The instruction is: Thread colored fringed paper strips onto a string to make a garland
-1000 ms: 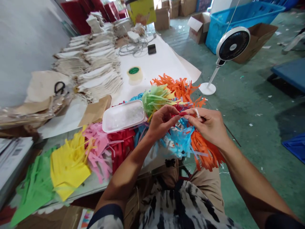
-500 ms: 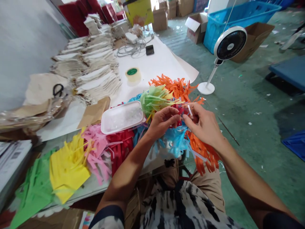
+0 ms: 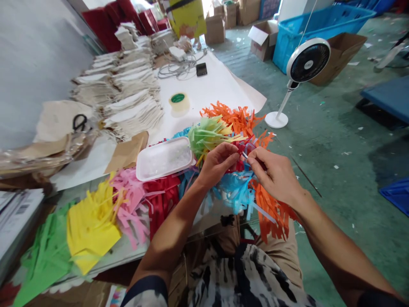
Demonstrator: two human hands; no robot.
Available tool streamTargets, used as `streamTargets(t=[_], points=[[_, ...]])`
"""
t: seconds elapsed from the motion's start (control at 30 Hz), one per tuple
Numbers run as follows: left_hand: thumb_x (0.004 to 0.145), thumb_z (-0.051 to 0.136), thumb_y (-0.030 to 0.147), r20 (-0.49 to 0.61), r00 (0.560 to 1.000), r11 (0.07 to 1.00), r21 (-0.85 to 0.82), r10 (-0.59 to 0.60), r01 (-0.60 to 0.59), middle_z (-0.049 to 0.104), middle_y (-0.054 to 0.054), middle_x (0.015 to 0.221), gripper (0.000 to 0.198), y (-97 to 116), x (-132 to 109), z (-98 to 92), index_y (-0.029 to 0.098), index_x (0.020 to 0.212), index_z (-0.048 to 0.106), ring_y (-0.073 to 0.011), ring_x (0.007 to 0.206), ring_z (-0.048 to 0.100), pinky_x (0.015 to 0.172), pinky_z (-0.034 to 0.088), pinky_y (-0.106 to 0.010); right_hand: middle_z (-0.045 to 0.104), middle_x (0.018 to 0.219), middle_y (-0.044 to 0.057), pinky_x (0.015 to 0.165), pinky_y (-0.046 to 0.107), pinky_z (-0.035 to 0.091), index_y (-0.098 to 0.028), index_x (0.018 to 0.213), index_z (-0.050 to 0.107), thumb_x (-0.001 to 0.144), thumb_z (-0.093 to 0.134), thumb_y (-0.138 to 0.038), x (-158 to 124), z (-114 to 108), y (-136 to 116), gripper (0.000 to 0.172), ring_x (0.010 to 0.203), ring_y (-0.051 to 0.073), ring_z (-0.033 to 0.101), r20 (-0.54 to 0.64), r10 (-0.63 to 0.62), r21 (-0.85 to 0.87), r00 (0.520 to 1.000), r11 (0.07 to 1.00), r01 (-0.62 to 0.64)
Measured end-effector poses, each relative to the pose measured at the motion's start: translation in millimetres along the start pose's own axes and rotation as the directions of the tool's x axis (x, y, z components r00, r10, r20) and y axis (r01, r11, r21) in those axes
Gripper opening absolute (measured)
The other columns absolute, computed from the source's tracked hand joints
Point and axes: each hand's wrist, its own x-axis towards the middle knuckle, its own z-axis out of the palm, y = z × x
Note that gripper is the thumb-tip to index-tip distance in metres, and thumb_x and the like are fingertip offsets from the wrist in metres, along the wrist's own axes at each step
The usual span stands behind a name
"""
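My left hand (image 3: 217, 165) is closed in a pinch on a bit of red fringed paper (image 3: 240, 148). Against it, the fingertips of my right hand (image 3: 277, 171) pinch a small white strip (image 3: 244, 155). Both hands are close together above a heap of fringed paper. Light green and yellow fringe (image 3: 206, 135) lies just beyond my left hand, and blue fringe (image 3: 234, 192) hangs below. Orange fringe (image 3: 271, 215) drapes over the table edge under my right wrist. Left of my hands sits a white plastic tray (image 3: 150, 164) with small clear pieces inside.
Pink (image 3: 129, 192), yellow (image 3: 92, 221) and green (image 3: 47, 251) paper lies along the near edge. A tape roll (image 3: 179, 103), a black phone-like object (image 3: 201, 69) and paper stacks (image 3: 131, 106) are farther back. A white fan (image 3: 308, 64) stands right of the table.
My right hand has turned and lowered slightly, bringing the white strip from above its fingers down to the left fingertips. My left hand has barely moved.
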Motion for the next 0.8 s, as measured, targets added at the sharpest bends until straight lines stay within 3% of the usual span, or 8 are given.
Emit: streamTargets(t=[0.33,0.63,0.8], points=[[0.08,0.089,0.05,-0.044,0.999,0.999,0.042,-0.017,0.019,0.065,0.002,0.076,0.044,2,1,0.4,0.017,0.091,0.063,-0.0061,0.061,0.055,0.058,0.046,-0.019,0.056,0.075,-0.001,0.065,0.031,0.028,-0.022,0.088,0.054,0.109,0.046,-0.038,1,0,1,0.028,0.063,0.014,0.046,-0.003,0.029,0.001,1.0,1.0,-0.029],[0.082,0.087,0.048,0.022,1.0,0.99,0.138,0.01,-0.013,0.066,0.0,0.086,0.042,-8,-1,1.8,0.016,0.094,0.064,-0.0072,0.071,0.058,0.064,0.045,-0.019,0.057,0.075,-0.002,0.065,0.031,0.028,-0.022,0.089,0.055,0.109,0.046,-0.039,0,1,6,0.028,0.063,0.014,0.047,-0.011,0.033,-0.023,0.999,0.999,-0.033],[0.09,0.078,0.053,0.056,0.998,0.981,0.192,0.023,-0.033,0.067,0.002,0.079,0.045,-7,-1,5.9,0.019,0.112,0.058,-0.0086,0.067,0.061,0.063,0.045,-0.021,0.058,0.075,-0.002,0.064,0.031,0.028,-0.022,0.089,0.055,0.109,0.046,-0.041,-1,2,9,0.029,0.061,0.013,0.046,-0.017,0.035,-0.04,0.999,0.999,-0.036]])
